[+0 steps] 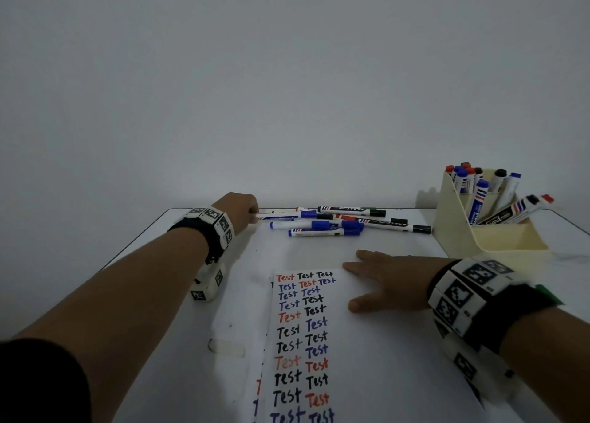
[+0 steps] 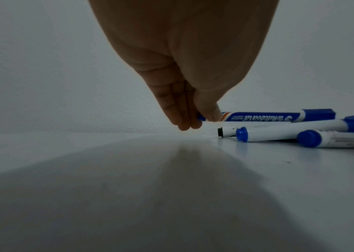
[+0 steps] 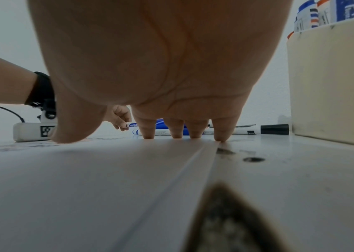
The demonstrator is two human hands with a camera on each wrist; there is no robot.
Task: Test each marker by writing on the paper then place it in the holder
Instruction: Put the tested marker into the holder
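Observation:
Several capped markers (image 1: 344,221) lie in a loose pile at the far side of the white table. My left hand (image 1: 242,210) reaches to the pile's left end and pinches the tail of a blue-capped whiteboard marker (image 2: 258,116) between thumb and fingers; in the left wrist view this marker is lifted slightly above the others. My right hand (image 1: 383,282) lies flat, fingers spread, on the top right of the paper (image 1: 367,358), which carries rows of "Test" in red, blue and black. The cream holder (image 1: 463,231) at the far right holds several markers.
A white block with a printed tag (image 1: 207,283) sits on the table under my left wrist. The wall rises right behind the marker pile. Dark ink spots (image 3: 254,159) mark the table near the holder.

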